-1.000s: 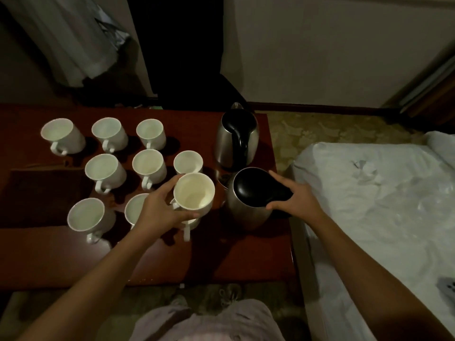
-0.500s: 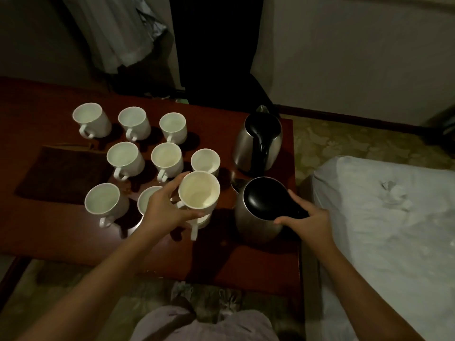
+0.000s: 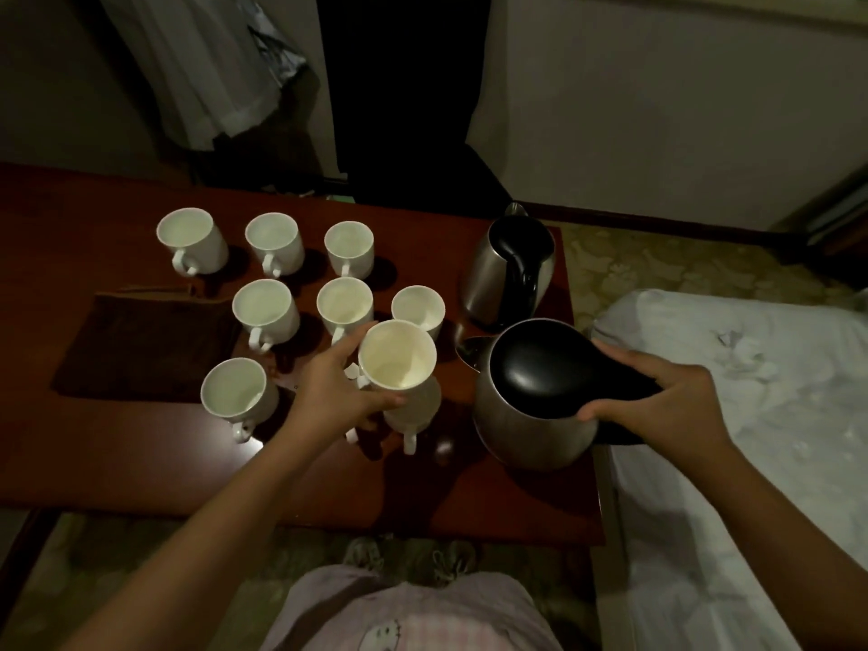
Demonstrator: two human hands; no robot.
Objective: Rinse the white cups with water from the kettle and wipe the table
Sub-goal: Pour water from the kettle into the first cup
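Cup (image 3: 413,408) half hidden under held cup (image 3: 398,360)

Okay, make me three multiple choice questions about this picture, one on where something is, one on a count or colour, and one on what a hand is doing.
1. Where does the brown cloth lie?
A. on the table, left of the cups
B. on the bed
C. under the kettles

2. How many steel kettles are on the table?
A. one
B. two
C. three

3. What is the left hand doing?
A. resting flat on the table
B. wiping with the cloth
C. holding a white cup raised above the others

Answers:
1 A, the cloth lies flat beside the left cups.
2 B, a far kettle stands behind the near kettle, whose handle the right hand grips.
3 C, its fingers wrap round the cup.
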